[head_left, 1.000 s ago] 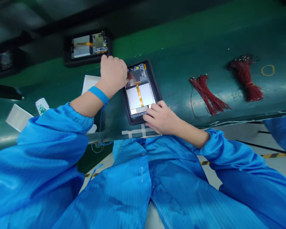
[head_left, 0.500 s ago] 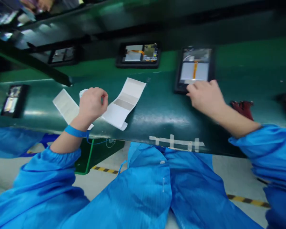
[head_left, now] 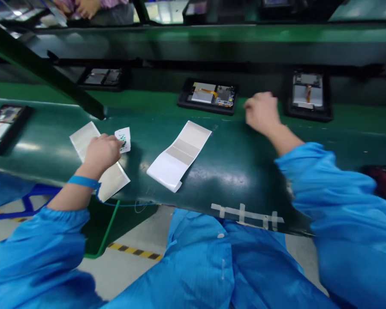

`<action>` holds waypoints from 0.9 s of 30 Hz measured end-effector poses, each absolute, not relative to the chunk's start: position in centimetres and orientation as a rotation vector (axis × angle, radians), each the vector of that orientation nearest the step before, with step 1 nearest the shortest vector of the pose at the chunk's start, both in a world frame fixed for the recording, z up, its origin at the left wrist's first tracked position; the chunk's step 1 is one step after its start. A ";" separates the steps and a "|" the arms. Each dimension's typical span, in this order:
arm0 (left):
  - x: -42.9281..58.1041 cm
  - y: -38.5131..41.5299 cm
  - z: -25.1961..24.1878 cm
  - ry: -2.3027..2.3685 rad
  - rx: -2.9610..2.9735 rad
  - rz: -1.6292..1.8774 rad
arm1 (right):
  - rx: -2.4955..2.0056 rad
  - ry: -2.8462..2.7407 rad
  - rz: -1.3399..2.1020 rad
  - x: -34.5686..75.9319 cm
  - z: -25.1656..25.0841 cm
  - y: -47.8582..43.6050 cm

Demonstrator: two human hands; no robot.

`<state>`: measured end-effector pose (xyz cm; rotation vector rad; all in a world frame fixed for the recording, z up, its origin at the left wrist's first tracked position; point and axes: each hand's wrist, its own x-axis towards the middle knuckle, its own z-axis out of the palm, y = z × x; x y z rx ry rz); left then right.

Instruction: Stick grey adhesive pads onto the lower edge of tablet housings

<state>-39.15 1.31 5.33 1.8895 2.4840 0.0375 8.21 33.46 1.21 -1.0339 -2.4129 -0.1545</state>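
My left hand (head_left: 103, 153) is closed, its fingertips on a small white piece of paper (head_left: 125, 136) with green print. Under that hand lies a pale strip of label sheet (head_left: 114, 182), partly covered by my wrist and fingers. My right hand (head_left: 262, 112) is slightly blurred, with bent fingers bunched together and nothing visible in them. It hovers between two opened tablets in black frames: the middle tablet (head_left: 209, 95) to its left and the right tablet (head_left: 309, 92) to its right. Both show a battery, an orange ribbon cable and circuit parts.
A second label sheet (head_left: 180, 156) lies curled on the green bench (head_left: 231, 171). More opened tablets sit at the back left (head_left: 103, 78) and far left (head_left: 3, 124). A green post (head_left: 51, 73) slants across the left. Another person's hands (head_left: 86, 6) show at the top left.
My right hand has let go of the right tablet and moved left; that tablet now lies farther back. My left hand has lowered onto the small printed paper. The view has shifted.
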 end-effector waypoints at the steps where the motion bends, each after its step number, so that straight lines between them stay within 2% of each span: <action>1: -38.9 1.1 5.8 2.533 1.858 0.039 | -0.997 -2.486 -0.129 4.8 1.5 32.4; 3: -38.2 0.6 6.5 2.668 1.766 0.052 | -0.960 -2.599 -0.073 -1.3 1.7 31.0; 6: -36.3 -0.5 6.7 2.827 1.610 0.175 | -1.133 -2.737 0.122 -7.2 2.0 30.3; 10: -32.4 -2.0 6.1 2.874 1.458 0.421 | -1.192 -2.774 0.174 -9.1 3.2 30.9; 12: -30.1 -2.0 5.9 2.729 1.390 0.525 | -1.165 -2.784 0.158 -8.0 4.0 31.1; 16: -26.4 -0.5 5.3 2.333 1.230 0.568 | -0.933 -2.859 -0.014 -1.5 5.0 30.1; 21: -25.5 0.7 3.5 2.031 0.860 0.739 | -0.682 -3.031 -0.212 13.1 3.9 26.2; 24: -25.7 -0.1 3.1 1.875 0.702 0.750 | -0.683 -3.076 -0.262 21.6 2.9 24.0; 27: -24.3 -1.7 3.7 1.746 0.622 0.787 | -0.859 -2.915 -0.245 25.2 2.9 21.3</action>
